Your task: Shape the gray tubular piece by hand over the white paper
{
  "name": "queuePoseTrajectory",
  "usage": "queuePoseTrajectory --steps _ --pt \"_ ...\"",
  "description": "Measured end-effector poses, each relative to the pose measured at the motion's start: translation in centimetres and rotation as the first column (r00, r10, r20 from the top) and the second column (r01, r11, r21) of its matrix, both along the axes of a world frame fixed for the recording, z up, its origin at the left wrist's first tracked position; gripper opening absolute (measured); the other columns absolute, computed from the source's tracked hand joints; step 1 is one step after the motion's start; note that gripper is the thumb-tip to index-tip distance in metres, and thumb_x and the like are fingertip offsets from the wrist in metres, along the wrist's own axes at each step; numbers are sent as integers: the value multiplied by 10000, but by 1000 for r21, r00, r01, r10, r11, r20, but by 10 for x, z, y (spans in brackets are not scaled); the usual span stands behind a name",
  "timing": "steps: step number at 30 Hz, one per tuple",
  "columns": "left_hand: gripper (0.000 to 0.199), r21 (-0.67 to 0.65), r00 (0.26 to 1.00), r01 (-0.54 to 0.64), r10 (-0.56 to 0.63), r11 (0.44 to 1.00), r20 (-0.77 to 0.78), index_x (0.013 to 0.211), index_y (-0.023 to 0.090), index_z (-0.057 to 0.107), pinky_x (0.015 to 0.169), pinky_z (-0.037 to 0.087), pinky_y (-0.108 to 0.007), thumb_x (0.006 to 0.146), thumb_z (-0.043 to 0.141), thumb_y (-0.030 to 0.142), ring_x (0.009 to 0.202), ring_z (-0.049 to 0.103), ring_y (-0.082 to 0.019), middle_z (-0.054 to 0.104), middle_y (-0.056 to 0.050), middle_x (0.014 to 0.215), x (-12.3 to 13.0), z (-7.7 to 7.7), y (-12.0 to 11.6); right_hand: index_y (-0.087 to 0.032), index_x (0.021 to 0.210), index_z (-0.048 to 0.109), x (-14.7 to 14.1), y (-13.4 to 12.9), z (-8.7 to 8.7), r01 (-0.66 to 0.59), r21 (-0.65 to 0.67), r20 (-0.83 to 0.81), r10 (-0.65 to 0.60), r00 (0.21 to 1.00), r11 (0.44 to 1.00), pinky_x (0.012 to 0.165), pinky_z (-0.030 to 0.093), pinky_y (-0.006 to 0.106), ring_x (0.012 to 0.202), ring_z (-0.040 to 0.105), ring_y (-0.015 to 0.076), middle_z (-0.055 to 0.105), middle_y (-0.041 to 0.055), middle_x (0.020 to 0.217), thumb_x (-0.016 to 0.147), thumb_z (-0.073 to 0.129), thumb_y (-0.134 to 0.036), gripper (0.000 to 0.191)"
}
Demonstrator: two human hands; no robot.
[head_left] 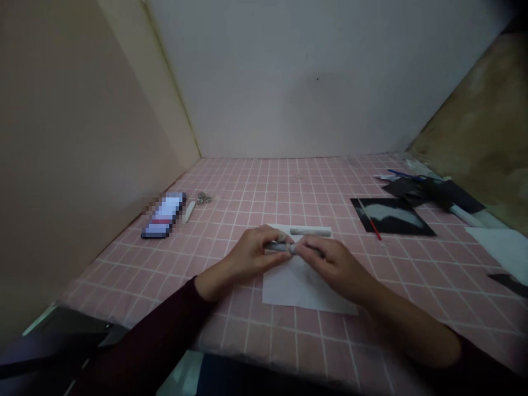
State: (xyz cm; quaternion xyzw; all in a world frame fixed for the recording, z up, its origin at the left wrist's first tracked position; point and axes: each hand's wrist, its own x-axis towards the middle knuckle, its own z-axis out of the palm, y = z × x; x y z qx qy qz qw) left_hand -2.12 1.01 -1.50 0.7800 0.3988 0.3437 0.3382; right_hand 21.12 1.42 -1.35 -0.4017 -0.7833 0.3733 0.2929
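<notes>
Both hands meet over a white sheet of paper (305, 286) on the table. Between them lies a thin grey roll (275, 247), roughly level, with a pale band around its middle. My left hand (262, 247) grips the roll from the left with thumb and fingers. From the right, my right hand (324, 254) pinches the same roll near the band, its fingers covering much of that end. Just behind the hands, a second grey roll (311, 232) rests on the paper's far edge.
On the left are a phone (164, 214), a white strip (190, 212) and small rings (203, 198). To the right, a red brush (374, 226) lies over a black sheet (416, 223) with white marks. Dark scraps (406, 190) and white paper (499, 250) sit farther right.
</notes>
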Motion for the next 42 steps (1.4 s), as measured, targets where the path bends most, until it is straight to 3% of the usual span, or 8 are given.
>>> queuePoseTrajectory --steps 5,10,20,25,30,35,39,42 --pt "175 -235 980 -30 75 971 186 877 163 710 784 446 -286 814 747 322 844 609 -168 689 -35 900 1 3 0 -188 828 646 2 -4 5 53 123 50 -60 997 991 578 370 289 633 540 161 617 19 713 991 486 -407 316" --pt "268 -538 953 135 39 832 299 931 153 702 676 404 -261 775 778 357 716 559 -130 636 -10 805 0 -4 3 -179 954 648 5 -5 1 -63 297 87 38 996 953 708 451 310 781 627 190 691 59 871 990 514 -310 191" --pt "283 -586 904 135 143 799 403 924 164 657 644 391 -241 738 825 296 671 569 -108 636 11 761 1 0 0 -192 1030 609 4 -3 3 -98 344 127 58 990 934 743 465 330 844 644 210 709 72 942 995 517 -299 146" --pt "225 -509 906 92 140 856 400 852 145 666 742 427 -265 767 811 294 763 626 -127 692 -17 796 -3 0 4 -203 1009 589 8 -2 7 20 353 80 -52 995 935 691 460 312 771 633 194 698 63 904 973 552 -292 103" --pt "289 -618 911 177 109 766 397 857 141 673 698 427 -265 717 850 321 690 633 -127 710 -24 767 -1 -2 3 -207 1027 593 4 -5 5 -130 413 117 89 989 902 775 481 342 863 657 219 715 75 959 984 533 -279 102" --pt "233 -533 893 151 117 832 435 823 140 689 752 428 -264 739 830 306 726 641 -122 719 -18 746 -3 0 6 -210 1008 588 9 -3 9 -19 406 75 -12 997 914 727 485 331 796 648 203 701 71 914 974 550 -274 82" --pt "264 -624 890 238 90 744 446 836 150 686 727 442 -271 697 857 294 695 647 -127 728 -20 744 -1 -2 4 -212 1018 593 6 -5 7 -151 420 127 107 986 895 777 493 359 858 656 222 711 80 954 985 523 -271 98" --pt "257 -603 894 214 95 768 438 824 148 689 736 447 -274 693 859 290 708 653 -129 731 -23 748 -1 -2 5 -218 1007 596 8 -4 9 -122 422 127 75 989 898 752 487 355 823 647 218 705 75 925 979 542 -287 93"
